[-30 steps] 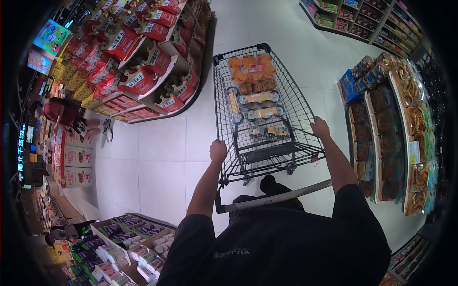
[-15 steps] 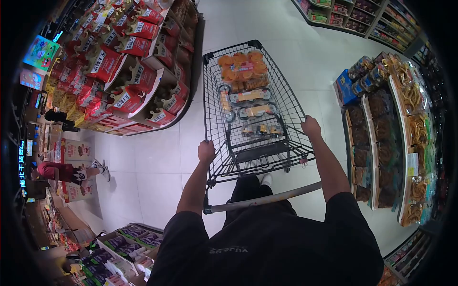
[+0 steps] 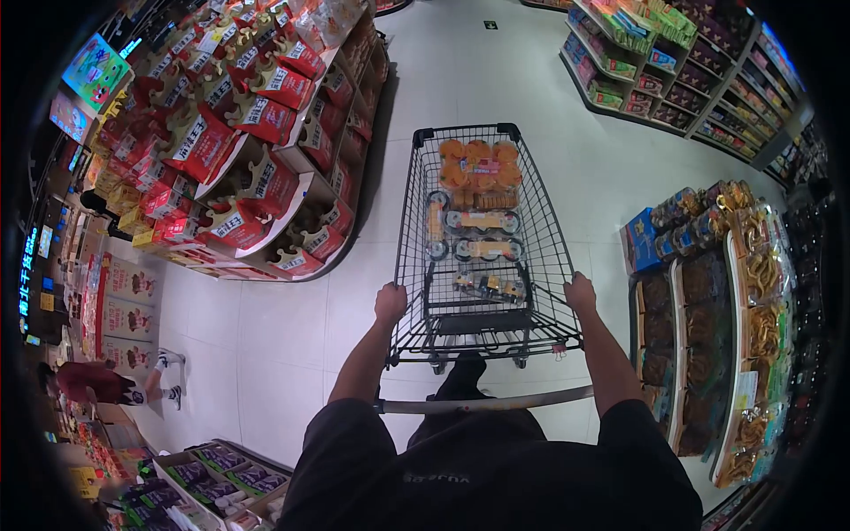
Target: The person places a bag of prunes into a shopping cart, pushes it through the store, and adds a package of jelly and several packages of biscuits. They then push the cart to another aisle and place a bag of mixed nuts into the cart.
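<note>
A black wire shopping cart [image 3: 553, 239] stands in front of me, its grey handle bar [image 3: 496, 403] near my body. My left hand [image 3: 390, 303] is closed round the cart's left side rim, and my right hand [image 3: 580, 293] grips the right side rim. Inside the cart, a pack of orange round items [image 3: 479, 165] lies at the far end. Clear packs with yellow labels [image 3: 482, 222] lie nearer, beside an upright-running pack [image 3: 437, 226] on the left. Closest to me is a pack of small jars [image 3: 490, 287].
On the left, a rounded shelf holds red snack bags [image 3: 266, 181]. Bread and snack racks [image 3: 699, 345] stand on the right, with more shelves [image 3: 637, 80] behind. A person in a dark red top [image 3: 88, 382] walks at the left. Purple packages [image 3: 212, 478] fill boxes at the lower left.
The cart and both hands appear lower and slightly further right in view. The shelves have shifted, more floor shows ahead, and the person at the left is lower. Both hands keep their hold.
</note>
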`<act>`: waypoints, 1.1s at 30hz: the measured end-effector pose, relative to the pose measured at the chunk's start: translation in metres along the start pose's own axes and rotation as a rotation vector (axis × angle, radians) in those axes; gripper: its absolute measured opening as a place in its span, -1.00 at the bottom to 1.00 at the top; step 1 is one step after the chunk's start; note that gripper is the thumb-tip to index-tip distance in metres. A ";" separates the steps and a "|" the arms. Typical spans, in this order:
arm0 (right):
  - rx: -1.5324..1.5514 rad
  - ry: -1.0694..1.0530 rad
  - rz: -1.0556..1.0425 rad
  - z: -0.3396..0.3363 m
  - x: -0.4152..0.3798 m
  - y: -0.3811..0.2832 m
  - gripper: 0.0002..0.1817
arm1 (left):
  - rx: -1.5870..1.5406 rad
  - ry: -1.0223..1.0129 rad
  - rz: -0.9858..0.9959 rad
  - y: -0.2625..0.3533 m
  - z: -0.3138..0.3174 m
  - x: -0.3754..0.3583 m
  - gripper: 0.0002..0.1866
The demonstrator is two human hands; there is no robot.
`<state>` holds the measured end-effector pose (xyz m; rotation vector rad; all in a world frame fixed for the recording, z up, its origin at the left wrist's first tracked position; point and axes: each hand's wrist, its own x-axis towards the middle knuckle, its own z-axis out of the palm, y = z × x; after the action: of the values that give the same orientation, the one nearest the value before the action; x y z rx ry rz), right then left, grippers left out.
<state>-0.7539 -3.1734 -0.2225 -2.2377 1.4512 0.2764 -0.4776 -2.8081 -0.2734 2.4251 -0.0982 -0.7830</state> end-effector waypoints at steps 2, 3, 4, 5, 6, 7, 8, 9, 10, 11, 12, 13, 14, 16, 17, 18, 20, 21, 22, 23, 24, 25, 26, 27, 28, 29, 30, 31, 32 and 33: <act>-0.011 0.018 0.000 -0.003 0.016 -0.003 -0.58 | 0.089 0.009 0.030 0.022 -0.004 0.005 -0.56; -0.016 0.023 -0.005 -0.007 0.026 -0.006 -0.58 | 0.093 -0.004 0.020 0.029 -0.003 0.012 -0.57; -0.021 0.028 0.003 -0.008 0.034 -0.006 -0.58 | 0.092 -0.005 0.021 0.038 -0.004 0.019 -0.57; -0.022 0.029 0.015 -0.010 0.039 -0.010 -0.58 | 0.092 0.008 0.034 0.048 -0.005 0.024 -0.57; -0.017 0.024 0.018 -0.011 0.046 -0.009 -0.58 | 0.097 0.024 0.045 0.056 -0.003 0.027 -0.57; -0.012 0.048 0.017 -0.013 0.054 -0.012 -0.59 | 0.106 0.018 0.044 0.061 -0.003 0.036 -0.57; -0.005 0.072 0.015 -0.014 0.062 -0.016 -0.59 | 0.124 0.010 0.054 0.068 -0.004 0.047 -0.56; -0.006 0.089 0.016 -0.017 0.066 -0.022 -0.60 | 0.144 0.003 0.064 0.074 -0.005 0.058 -0.56; -0.012 0.087 0.008 -0.015 0.079 -0.023 -0.60 | 0.153 -0.001 0.058 0.079 -0.005 0.068 -0.56; -0.009 0.090 0.007 -0.016 0.087 -0.027 -0.61 | 0.152 -0.005 0.067 0.086 -0.008 0.077 -0.56; -0.006 0.096 0.003 -0.017 0.094 -0.031 -0.62 | 0.150 -0.007 0.077 0.094 -0.011 0.085 -0.56; 0.000 0.091 0.002 -0.018 0.103 -0.030 -0.62 | 0.142 0.003 0.078 0.103 -0.010 0.086 -0.56; 0.004 0.106 -0.004 -0.020 0.108 -0.035 -0.63 | 0.147 0.001 0.081 0.109 -0.012 0.092 -0.56; 0.006 0.123 -0.008 -0.024 0.124 -0.046 -0.64 | 0.170 0.061 0.111 0.121 -0.013 0.105 -0.56; 0.005 0.126 -0.021 -0.026 0.132 -0.051 -0.64 | 0.171 0.058 0.111 0.127 -0.014 0.114 -0.56; 0.004 0.130 -0.028 -0.028 0.140 -0.055 -0.64 | 0.181 0.067 0.102 0.132 -0.014 0.123 -0.56; 0.002 0.133 -0.025 -0.033 0.157 -0.061 -0.64 | 0.195 0.063 0.094 0.142 -0.009 0.140 -0.56; -0.002 0.135 -0.030 -0.037 0.164 -0.068 -0.64 | 0.146 0.034 0.078 0.144 -0.008 0.153 -0.57; -0.009 0.129 -0.015 -0.042 0.174 -0.075 -0.64 | 0.098 0.005 0.059 0.146 -0.007 0.167 -0.57; -0.018 0.096 -0.002 -0.048 0.182 -0.084 -0.63 | 0.098 -0.016 0.052 0.152 -0.010 0.176 -0.59; -0.025 0.062 0.012 -0.049 0.190 -0.091 -0.61 | 0.119 -0.022 0.037 0.158 -0.012 0.188 -0.59; -0.027 0.049 0.023 -0.051 0.200 -0.096 -0.61 | 0.128 -0.014 0.044 0.165 -0.014 0.196 -0.60; -0.016 0.050 0.019 -0.053 0.212 -0.102 -0.62 | 0.135 -0.002 0.052 0.172 -0.016 0.204 -0.60; -0.005 0.054 0.014 -0.054 0.221 -0.106 -0.62 | 0.141 -0.009 0.049 0.175 -0.016 0.214 -0.60; -0.006 0.052 0.015 -0.055 0.230 -0.111 -0.62 | 0.127 -0.016 0.045 0.180 -0.016 0.225 -0.60; -0.013 0.084 0.003 -0.055 0.242 -0.116 -0.62 | 0.112 -0.020 0.044 0.186 -0.016 0.238 -0.60; -0.018 0.118 -0.009 -0.057 0.254 -0.123 -0.62 | 0.113 -0.018 0.047 0.187 -0.014 0.254 -0.60; -0.011 0.122 -0.008 -0.060 0.265 -0.129 -0.62 | 0.102 -0.021 0.045 0.188 -0.011 0.269 -0.59; -0.010 0.109 -0.007 -0.063 0.275 -0.136 -0.61 | 0.094 -0.025 0.044 0.194 -0.014 0.280 -0.59; -0.007 0.096 -0.004 -0.066 0.285 -0.144 -0.61 | 0.100 -0.027 0.026 0.201 -0.015 0.291 -0.58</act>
<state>-0.5077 -3.3869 -0.2411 -2.2881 1.4962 0.1751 -0.2086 -3.0359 -0.3019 2.5023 -0.1827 -0.8174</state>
